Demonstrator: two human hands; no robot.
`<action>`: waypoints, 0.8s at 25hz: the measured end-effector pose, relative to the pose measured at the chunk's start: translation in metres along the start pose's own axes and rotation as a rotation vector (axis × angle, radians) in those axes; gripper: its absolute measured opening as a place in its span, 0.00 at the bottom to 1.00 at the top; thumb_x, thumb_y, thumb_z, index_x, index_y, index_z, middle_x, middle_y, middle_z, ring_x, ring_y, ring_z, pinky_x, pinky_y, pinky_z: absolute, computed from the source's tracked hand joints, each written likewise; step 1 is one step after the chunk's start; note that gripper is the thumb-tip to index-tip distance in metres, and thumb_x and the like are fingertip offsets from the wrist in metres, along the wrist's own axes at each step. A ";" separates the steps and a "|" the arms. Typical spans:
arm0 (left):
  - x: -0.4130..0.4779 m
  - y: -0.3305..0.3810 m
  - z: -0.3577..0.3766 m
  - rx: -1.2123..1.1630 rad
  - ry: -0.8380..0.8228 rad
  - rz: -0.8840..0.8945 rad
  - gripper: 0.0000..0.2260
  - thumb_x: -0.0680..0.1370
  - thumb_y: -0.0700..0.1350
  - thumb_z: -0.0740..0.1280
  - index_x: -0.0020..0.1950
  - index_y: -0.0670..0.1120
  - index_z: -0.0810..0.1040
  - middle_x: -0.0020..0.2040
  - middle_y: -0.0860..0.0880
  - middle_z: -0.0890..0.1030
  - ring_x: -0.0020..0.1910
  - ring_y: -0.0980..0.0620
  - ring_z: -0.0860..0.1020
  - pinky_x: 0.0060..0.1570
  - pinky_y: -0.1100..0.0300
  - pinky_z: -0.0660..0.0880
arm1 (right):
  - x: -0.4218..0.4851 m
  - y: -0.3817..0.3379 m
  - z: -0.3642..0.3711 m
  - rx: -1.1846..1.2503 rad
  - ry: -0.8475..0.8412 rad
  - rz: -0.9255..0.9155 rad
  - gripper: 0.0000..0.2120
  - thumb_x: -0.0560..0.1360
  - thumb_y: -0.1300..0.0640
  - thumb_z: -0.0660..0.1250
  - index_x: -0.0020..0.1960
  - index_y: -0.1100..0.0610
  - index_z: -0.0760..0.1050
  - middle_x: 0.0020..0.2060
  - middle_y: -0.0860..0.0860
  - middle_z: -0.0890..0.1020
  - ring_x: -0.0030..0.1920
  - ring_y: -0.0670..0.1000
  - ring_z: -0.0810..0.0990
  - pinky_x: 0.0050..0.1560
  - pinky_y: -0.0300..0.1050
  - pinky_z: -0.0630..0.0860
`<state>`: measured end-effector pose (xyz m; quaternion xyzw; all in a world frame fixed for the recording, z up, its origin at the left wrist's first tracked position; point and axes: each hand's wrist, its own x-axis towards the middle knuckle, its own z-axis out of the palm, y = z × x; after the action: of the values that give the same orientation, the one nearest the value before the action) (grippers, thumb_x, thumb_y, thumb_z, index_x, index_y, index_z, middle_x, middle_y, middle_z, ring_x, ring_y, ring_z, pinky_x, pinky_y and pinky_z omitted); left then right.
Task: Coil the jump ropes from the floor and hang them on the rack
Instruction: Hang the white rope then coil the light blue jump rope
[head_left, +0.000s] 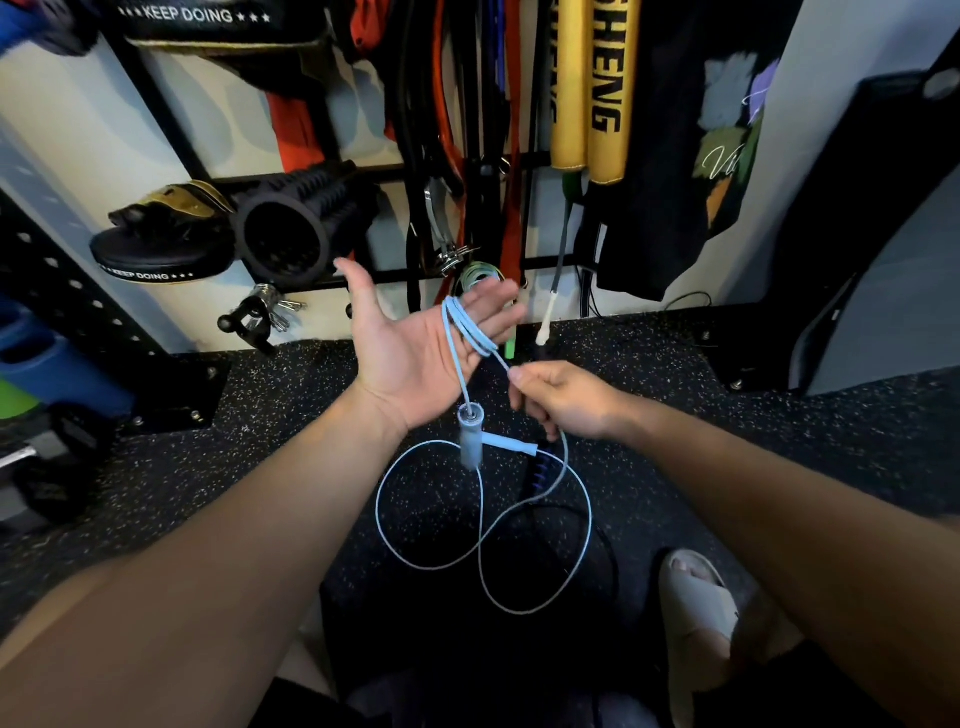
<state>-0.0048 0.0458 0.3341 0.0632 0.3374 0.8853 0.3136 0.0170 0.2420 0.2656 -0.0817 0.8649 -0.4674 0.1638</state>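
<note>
The coiling was only begun; a few turns of the light blue rope (470, 332) lay round the spread fingers (493, 306) of the left hand (415, 343); the right hand (566, 400) pinched the cord; most still looped over the floor (291, 441), a dark rope (597, 540) lay uncoiled, and nothing was yet hung on the rack (322, 124).

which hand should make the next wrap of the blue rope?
Right. The right hand already pinches the light blue rope just below the coils, while the left hand is open, palm up, serving as the spool with loops around its fingers.
</note>
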 end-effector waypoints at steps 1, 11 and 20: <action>0.001 0.003 -0.002 -0.036 0.001 0.020 0.60 0.66 0.84 0.45 0.71 0.32 0.69 0.65 0.36 0.80 0.67 0.37 0.78 0.70 0.49 0.71 | -0.002 -0.004 0.001 -0.016 -0.033 0.017 0.19 0.84 0.45 0.53 0.44 0.54 0.75 0.29 0.49 0.71 0.29 0.50 0.73 0.35 0.49 0.76; 0.012 -0.008 -0.014 0.379 0.032 -0.205 0.61 0.65 0.83 0.36 0.74 0.33 0.66 0.63 0.37 0.81 0.62 0.44 0.81 0.77 0.47 0.59 | -0.015 -0.054 -0.012 -0.763 0.016 -0.337 0.16 0.82 0.44 0.57 0.50 0.52 0.79 0.38 0.48 0.82 0.35 0.47 0.78 0.42 0.47 0.78; 0.001 -0.014 -0.009 0.574 -0.266 -0.531 0.63 0.63 0.83 0.34 0.61 0.29 0.76 0.55 0.30 0.82 0.59 0.34 0.81 0.74 0.42 0.66 | -0.018 -0.057 -0.054 -0.575 0.181 -0.465 0.23 0.68 0.29 0.66 0.41 0.49 0.77 0.35 0.45 0.79 0.37 0.46 0.77 0.39 0.50 0.76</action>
<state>-0.0016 0.0495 0.3177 0.1729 0.5317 0.6277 0.5417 0.0135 0.2578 0.3443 -0.2768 0.9301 -0.2354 -0.0531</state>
